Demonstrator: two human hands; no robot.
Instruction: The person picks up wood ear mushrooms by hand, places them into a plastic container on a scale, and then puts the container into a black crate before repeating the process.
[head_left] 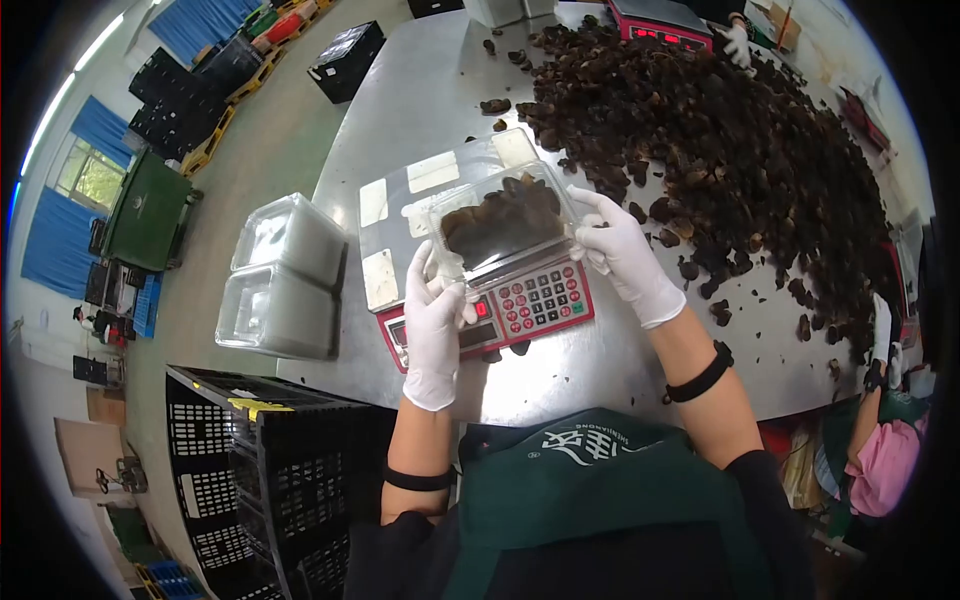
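Note:
A clear plastic box (488, 268) with dark brown pieces that look like wood ear mushrooms (505, 222) is held between my two gloved hands. My left hand (436, 325) grips its near left corner, fingers closed. On the right side, my right hand (622, 250) has its thumb and fingers closed on the rim. Below the box is a red electronic scale (590, 312) with a keypad (540, 300) and a lit red digit. White labels (433, 172) are stuck on its clear-covered metal plate.
A large heap of the same mushrooms (720, 150) covers the table's right side. Stacked clear boxes (275, 310) stand at left, beside black crates (300, 480). Another red scale (660, 25) sits at the back. Co-workers' gloved hands (738, 45) show at back and right.

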